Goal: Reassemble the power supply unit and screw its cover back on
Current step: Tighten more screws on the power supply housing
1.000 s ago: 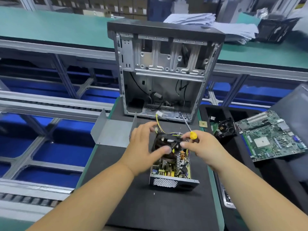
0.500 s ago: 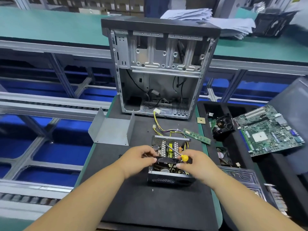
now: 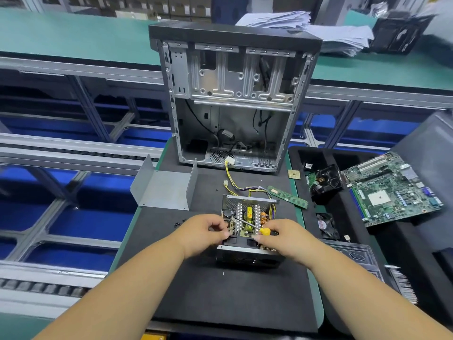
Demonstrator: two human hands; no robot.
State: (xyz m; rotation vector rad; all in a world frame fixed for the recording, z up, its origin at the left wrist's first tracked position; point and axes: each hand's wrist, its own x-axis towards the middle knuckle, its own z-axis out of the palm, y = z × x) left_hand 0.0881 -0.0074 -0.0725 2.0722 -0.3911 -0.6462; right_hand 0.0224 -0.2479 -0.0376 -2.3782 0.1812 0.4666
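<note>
Power supply [image 3: 247, 217] sits open just below frame centre on a black mat [image 3: 220, 295] covering the counter; its circuit board is exposed, and a bundle of yellow and black wires [image 3: 245, 188] runs from its far end toward the case. Near end of the unit is partly hidden under both hands. Left hand [image 3: 203, 233] has its fingers curled at the near left edge, pinching something dark and small; what it is cannot be made out. Right hand [image 3: 286, 238] grips a yellow-handled screwdriver [image 3: 253, 227], shaft lying across the board, tip pointing upper left.

Bent grey metal cover [image 3: 164, 190] lies apart, left of the unit. A few tiny black specks, possibly screws [image 3: 180, 222], lie on the mat near it.

Behind, top centre: upright computer case [image 3: 232, 99], side off, with loose cables inside. Memory stick [image 3: 288, 195] lies right of the wires. Black tray [image 3: 348, 241] at right holds a black fan [image 3: 327, 184] and a green motherboard [image 3: 389, 190]; tray's right edge is cut off. Stacked papers [image 3: 306, 23] at top are blurred.
</note>
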